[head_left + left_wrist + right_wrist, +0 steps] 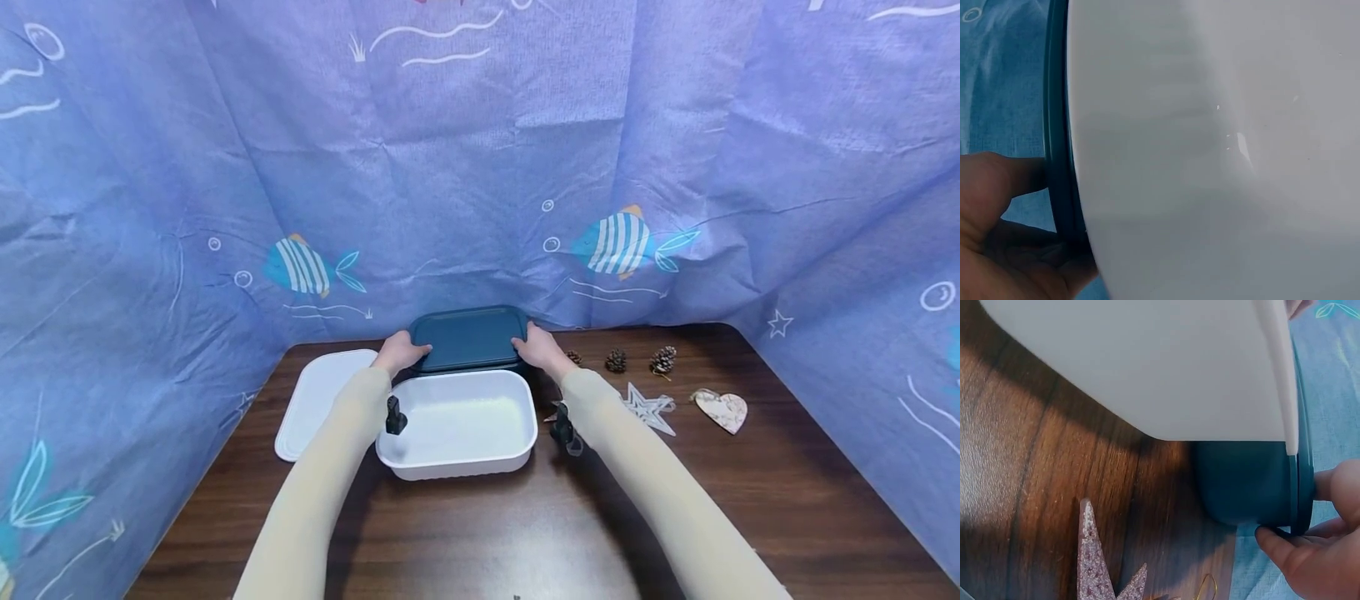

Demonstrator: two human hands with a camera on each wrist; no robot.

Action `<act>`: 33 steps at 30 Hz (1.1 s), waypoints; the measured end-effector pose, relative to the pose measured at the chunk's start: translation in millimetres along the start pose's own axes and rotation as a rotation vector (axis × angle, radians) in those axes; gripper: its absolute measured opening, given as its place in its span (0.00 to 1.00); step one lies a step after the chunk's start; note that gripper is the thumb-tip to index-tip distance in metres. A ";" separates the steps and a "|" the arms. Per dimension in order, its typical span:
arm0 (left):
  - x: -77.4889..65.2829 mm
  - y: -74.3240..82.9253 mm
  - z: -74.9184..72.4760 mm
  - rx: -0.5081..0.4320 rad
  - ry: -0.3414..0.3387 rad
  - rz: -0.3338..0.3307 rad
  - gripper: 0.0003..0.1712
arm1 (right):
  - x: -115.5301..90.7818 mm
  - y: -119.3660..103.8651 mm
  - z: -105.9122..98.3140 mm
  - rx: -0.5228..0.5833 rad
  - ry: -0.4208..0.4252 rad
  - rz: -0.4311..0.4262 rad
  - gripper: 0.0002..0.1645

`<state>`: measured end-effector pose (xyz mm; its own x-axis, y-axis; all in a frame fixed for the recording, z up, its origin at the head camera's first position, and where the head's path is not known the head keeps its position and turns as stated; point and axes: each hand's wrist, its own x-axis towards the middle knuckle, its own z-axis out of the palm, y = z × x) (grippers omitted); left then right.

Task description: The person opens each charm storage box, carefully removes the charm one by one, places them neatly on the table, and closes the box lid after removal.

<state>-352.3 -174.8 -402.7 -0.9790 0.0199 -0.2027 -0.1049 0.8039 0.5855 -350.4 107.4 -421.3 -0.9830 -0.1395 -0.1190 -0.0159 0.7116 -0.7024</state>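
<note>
A dark teal lidded container [471, 339] stands at the back of the table against the cloth. My left hand [401, 352] grips its left end, with the thumb on top by the lid [1057, 125] and the fingers under the rim. At the right end my right hand [538, 347] holds it the same way; in the right wrist view the container's body [1244, 484] shows below the lid edge. Directly in front of it sits a white open container [457, 465], between my forearms, with nothing inside. It hides part of the teal container's front.
A white lid [318, 400] lies flat on the left. To the right are several pine cones [616, 361], a white star [647, 408], a glittery pink star [1091, 562] and a wooden heart [722, 410]. A blue fish-print cloth [465, 208] hangs behind the table.
</note>
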 end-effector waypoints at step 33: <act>-29.6 10.5 -4.8 0.392 -0.056 0.280 0.55 | -20.5 -5.7 -3.6 -0.324 -0.085 -0.221 0.55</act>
<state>-325.3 -169.8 -386.8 -0.9481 0.2910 -0.1283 0.2456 0.9263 0.2856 -330.8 108.7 -412.3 -0.9311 -0.3603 -0.0571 -0.2953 0.8365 -0.4616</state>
